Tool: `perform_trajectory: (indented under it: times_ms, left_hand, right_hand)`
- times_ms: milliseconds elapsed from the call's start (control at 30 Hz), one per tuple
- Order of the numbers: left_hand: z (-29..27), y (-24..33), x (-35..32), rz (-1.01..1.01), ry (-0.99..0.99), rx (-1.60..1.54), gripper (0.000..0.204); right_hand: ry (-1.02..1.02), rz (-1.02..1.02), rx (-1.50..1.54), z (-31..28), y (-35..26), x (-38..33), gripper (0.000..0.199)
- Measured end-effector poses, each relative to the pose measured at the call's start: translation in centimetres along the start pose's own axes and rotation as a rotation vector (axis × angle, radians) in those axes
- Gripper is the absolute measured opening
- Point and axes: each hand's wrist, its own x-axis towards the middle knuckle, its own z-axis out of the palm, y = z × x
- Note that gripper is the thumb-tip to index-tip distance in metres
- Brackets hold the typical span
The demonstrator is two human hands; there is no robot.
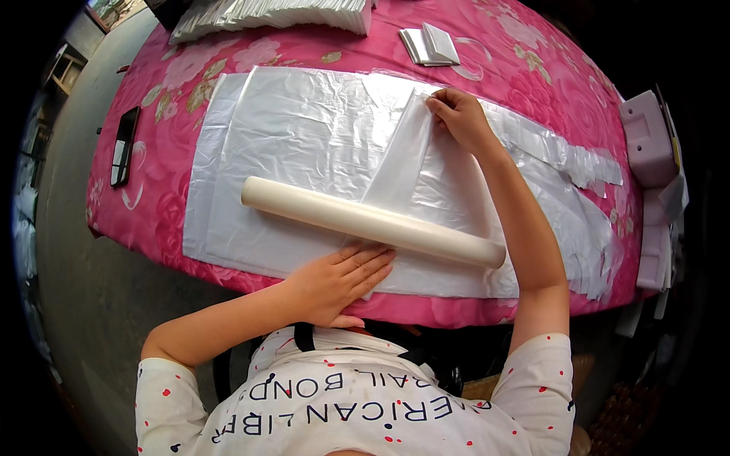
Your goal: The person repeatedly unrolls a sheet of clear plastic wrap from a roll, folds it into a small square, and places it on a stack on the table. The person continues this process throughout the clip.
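Note:
A stack of thin, shiny white plastic bags (296,114) lies flat across the table. My right hand (458,118) is closed in a pinch on the far edge of a plastic bag, lifting a narrow folded strip of it. Flat on the near part of the sheets rests my left hand (346,280), its fingers stretched out and their tips beside a smooth cream-white roller (372,222). The roller lies slantwise over the bags, its right end nearer to me, and neither hand grips it.
A pink flowered cloth (171,76) covers the table. At the far left stands a thick pile of folded white sheets (274,17). A small folded stack (430,44) lies at the back, a phone (125,146) at the left edge, and pale pink plastic containers (646,140) at the right.

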Motion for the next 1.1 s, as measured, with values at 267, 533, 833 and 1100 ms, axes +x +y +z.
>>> perform_trajectory:
  times_ms: [267, 533, 833, 1100]
  left_hand:
    - [1.6, 2.1, -0.6, -0.110, -0.026, 0.093, 0.087]
    - [2.6, 3.8, -0.6, -0.140, 0.004, 0.140, 0.079]
    - [4.4, 4.7, -0.8, -0.170, 0.068, 0.347, 0.062]
    - [3.2, 3.9, -1.7, -0.089, 0.202, 0.202, 0.046]
  right_hand:
    - [0.054, -0.146, -0.225, 0.6, -3.9, -6.6, 0.050]
    - [-0.271, -0.392, -0.555, 4.8, -4.9, -20.0, 0.050]
    - [0.048, -0.550, -0.706, 1.8, -2.3, -8.0, 0.043]
    - [0.122, -0.684, -0.804, 1.5, -2.5, -5.1, 0.044]
